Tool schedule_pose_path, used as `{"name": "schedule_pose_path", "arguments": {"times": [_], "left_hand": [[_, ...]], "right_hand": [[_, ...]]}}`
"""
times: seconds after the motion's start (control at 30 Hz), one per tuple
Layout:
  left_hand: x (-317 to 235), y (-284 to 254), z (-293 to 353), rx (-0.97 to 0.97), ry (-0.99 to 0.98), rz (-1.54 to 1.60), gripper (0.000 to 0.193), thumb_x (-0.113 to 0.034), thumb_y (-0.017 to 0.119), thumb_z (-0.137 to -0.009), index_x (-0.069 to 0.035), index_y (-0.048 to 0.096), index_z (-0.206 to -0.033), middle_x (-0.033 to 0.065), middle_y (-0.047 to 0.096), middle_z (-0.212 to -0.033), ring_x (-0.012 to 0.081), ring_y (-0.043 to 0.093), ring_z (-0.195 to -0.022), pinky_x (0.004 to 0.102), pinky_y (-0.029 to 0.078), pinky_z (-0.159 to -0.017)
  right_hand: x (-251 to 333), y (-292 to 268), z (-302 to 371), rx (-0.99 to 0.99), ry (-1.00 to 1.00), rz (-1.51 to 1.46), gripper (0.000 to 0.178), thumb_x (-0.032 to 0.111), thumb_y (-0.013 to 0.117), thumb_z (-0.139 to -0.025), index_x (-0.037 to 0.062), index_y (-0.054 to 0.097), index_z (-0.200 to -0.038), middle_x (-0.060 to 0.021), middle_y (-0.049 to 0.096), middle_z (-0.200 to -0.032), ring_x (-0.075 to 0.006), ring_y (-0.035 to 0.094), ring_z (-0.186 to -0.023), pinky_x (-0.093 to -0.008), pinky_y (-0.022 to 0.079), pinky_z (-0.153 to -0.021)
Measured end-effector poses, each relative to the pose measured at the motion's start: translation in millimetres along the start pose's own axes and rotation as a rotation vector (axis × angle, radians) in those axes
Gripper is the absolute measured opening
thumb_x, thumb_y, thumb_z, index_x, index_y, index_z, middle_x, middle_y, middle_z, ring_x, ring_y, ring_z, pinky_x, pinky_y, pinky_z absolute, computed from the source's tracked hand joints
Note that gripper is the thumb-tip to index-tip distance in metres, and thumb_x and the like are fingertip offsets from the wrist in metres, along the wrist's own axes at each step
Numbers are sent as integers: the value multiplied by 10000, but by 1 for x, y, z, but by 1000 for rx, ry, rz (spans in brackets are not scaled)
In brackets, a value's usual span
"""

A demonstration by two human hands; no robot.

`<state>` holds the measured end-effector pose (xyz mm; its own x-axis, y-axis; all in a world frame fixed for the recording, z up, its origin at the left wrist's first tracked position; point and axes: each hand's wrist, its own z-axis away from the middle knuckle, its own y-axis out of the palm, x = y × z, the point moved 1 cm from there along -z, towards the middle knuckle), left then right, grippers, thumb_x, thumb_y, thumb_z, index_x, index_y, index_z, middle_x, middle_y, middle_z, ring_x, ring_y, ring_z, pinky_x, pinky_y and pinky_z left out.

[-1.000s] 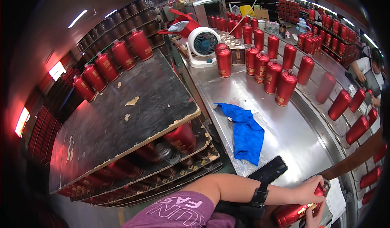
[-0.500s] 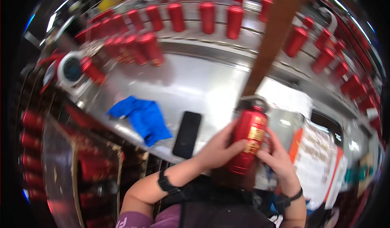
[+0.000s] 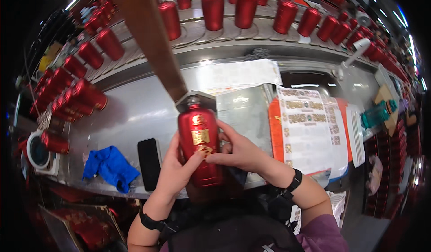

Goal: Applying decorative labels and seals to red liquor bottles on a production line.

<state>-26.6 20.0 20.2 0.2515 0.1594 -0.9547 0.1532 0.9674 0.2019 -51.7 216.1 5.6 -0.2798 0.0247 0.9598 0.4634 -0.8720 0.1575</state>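
A glossy red bottle with gold characters down its front leans tilted in front of me, its capless-looking neck pointing away against a dark bracket. My left hand is closed round its left side, thumb on the lower gold characters. From the right, my right hand grips it with fingers curled at its side and thumb laid across the front, close to the left thumb. Both hands' undersides are hidden by the bottle. White sheets with gold print lie to the right of my right hand.
A brown post rises beyond the bottle. Red bottles line a curved conveyor behind the metal bench. Leftward lie a black phone, a blue cloth and a round white device. A dark basin and teal bottle are right.
The view has swung to the right, so the bottle and bench sit further left in it. Both hands stay on the bottle; the right thumb now lies across its front.
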Motion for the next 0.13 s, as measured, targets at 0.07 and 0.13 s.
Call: {"name": "schedule_pose_path", "arguments": {"times": [0.07,0.13], "left_hand": [[-1,-1,-1,0,-19,24,706,-32,660,-911,-13,293,-1514,122,530,-1372,186,549,-1242,347,457,-1047],[2,-2,-2,5,-13,-8,725,-64,677,-908,-19,291,-1519,126,517,-1389,200,529,-1269,362,428,-1076]], "right_hand": [[-2,-2,-2,-9,16,31,1102,280,844,-788,108,119,-1600,-174,597,-1227,-56,587,-668,-202,473,-586],[-3,-4,0,-10,28,28,1105,321,844,-785,123,125,-1601,-187,575,-1267,-69,596,-671,-215,486,-604]]}}
